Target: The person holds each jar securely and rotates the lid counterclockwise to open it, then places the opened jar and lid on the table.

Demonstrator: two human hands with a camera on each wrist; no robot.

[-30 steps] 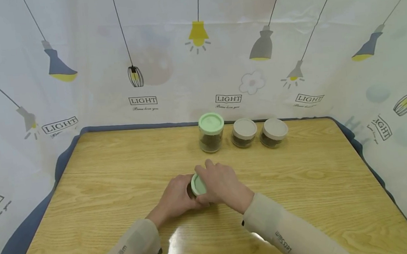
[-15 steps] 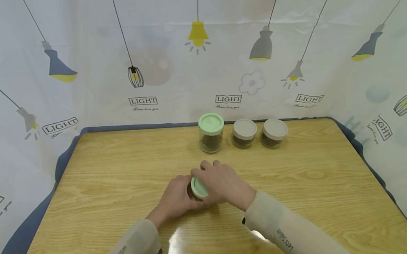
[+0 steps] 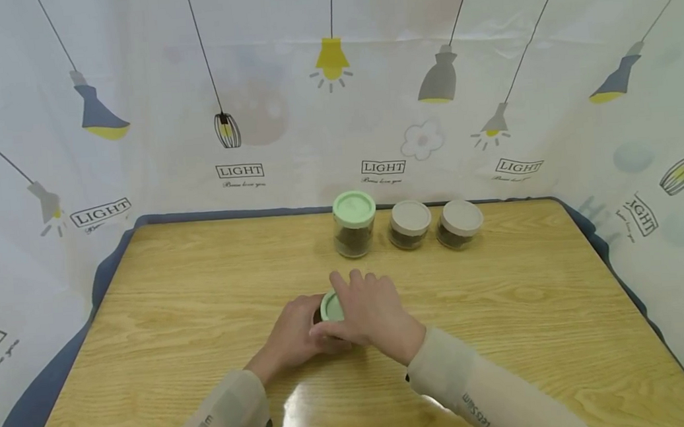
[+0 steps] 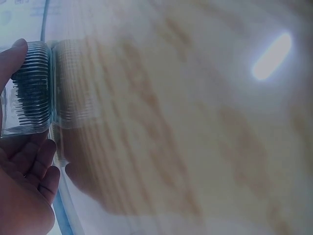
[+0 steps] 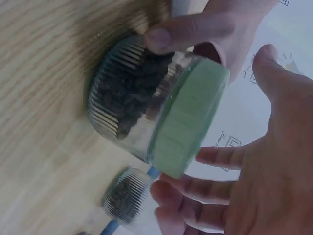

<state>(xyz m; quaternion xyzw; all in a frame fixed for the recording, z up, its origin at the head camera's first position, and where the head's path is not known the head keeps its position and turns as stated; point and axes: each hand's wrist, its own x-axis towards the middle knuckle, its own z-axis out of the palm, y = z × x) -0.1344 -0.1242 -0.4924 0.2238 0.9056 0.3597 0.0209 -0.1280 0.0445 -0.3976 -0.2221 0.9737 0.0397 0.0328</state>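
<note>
Work position: the glass jar [image 5: 139, 93] stands upright on the counter [image 3: 203, 269], near the middle and in front of the row of other jars. The left hand [image 3: 295, 329] grips the jar's side, its thumb and fingers round the glass. The right hand [image 3: 372, 307] is spread about the green lid [image 5: 190, 117], with the thumb raised clear of it (no pinch is visible).

Status: the lid is on the jar mouth; whether it is tight or loose cannot be determined. Handling of this lid therefore appears incomplete. At the rear, a taller green-lidded jar [image 3: 355, 224] and two jars with pale lids, one nearer [image 3: 410, 225] and one farther right [image 3: 459, 225], stand closed, untouched by either hand.
</note>
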